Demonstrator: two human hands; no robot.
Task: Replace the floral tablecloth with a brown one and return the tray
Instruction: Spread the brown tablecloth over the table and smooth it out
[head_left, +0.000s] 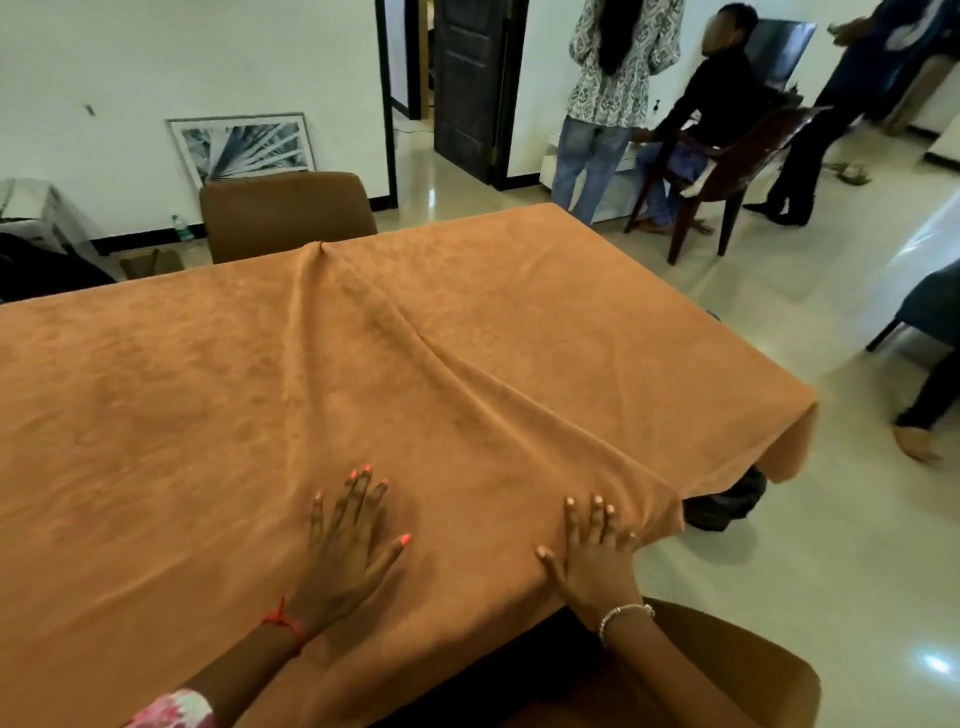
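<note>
Since seemingly soft and light, take the brown tablecloth (467, 338), spread creased over the table, by its hanging edge. Pressing now with left hand (348, 551) and right hand (597, 564) flat, fingers (358, 493) straight, grasping nothing.

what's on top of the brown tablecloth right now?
On the brown tablecloth lie the left hand and right hand, both flat with fingers spread, near its front edge. A long diagonal fold crosses it. The tabletop beneath is covered and cannot be seen.
</note>
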